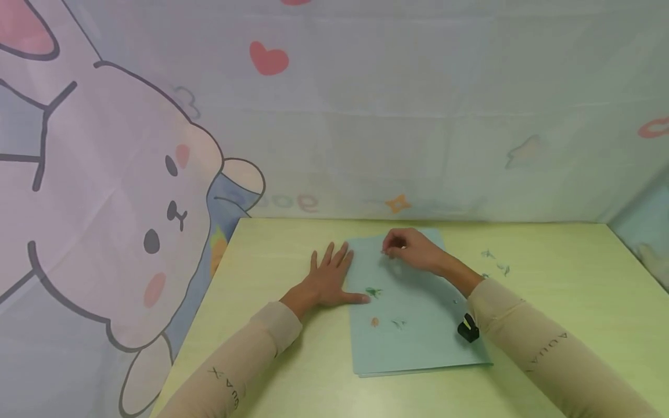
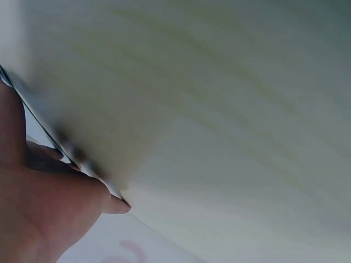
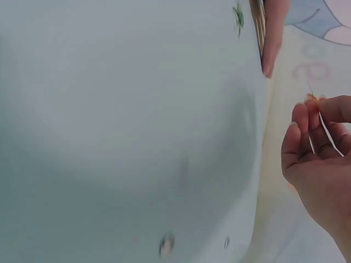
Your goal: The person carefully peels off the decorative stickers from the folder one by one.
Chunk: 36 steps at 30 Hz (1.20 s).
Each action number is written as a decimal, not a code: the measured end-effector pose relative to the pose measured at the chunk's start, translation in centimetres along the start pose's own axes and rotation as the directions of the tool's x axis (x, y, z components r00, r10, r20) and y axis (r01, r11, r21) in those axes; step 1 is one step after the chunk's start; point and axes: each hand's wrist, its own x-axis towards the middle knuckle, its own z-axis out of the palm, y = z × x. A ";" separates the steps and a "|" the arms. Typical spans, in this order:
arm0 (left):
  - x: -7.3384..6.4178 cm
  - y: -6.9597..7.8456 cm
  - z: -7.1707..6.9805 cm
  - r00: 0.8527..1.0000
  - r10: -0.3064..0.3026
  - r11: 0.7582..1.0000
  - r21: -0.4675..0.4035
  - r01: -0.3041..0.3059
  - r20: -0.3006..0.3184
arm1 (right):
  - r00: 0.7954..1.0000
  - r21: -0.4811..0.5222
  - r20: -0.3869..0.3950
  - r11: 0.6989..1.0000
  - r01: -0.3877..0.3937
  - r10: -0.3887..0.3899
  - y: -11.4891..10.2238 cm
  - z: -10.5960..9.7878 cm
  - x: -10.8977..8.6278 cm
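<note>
A pale blue-green folder-like sheet (image 1: 418, 348), several layers thick at its lower edge, lies on the table. My left hand (image 1: 330, 283) rests flat at its left edge, fingers spread, thumb reaching onto the sheet. Above the sheet's upper part, my right hand (image 1: 410, 248) pinches a small thin piece with an orange spot (image 3: 312, 99) between thumb and fingertips; its exact kind is unclear. On the sheet are a green leafy piece (image 1: 373, 292), a small orange piece (image 1: 374, 321) and a pale green sprig (image 1: 399, 323). In the left wrist view the left hand (image 2: 49, 208) is partly hidden.
A small black object (image 1: 468, 330) with a notch sits on the sheet's right side, beside the right sleeve. Several small pale leafy pieces (image 1: 503, 269) lie on the table (image 1: 564, 267) to the right. A printed cloth (image 1: 366, 145) hangs behind the table.
</note>
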 end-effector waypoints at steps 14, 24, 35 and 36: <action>0.0 0.0 -0.2 1.000 0.011 1.000 -0.004 -0.011 -0.014 | 0.984 0.038 -0.161 0.997 -0.069 0.074 2.1 -3.9 -3.0; 0.0 0.1 -0.3 1.000 0.020 0.999 -0.027 -0.020 -0.022 | 0.971 -0.015 -0.223 0.996 -0.092 0.086 3.5 -6.7 -5.4; 0.1 -0.1 -0.1 1.000 0.027 0.999 -0.027 -0.028 -0.010 | 0.954 -0.082 -0.259 0.981 -0.175 0.148 5.5 -9.8 -8.6; 0.1 -0.1 -0.1 1.000 0.027 0.999 -0.025 -0.027 -0.010 | 0.952 -0.089 -0.260 0.978 -0.189 0.160 5.7 -10.1 -9.0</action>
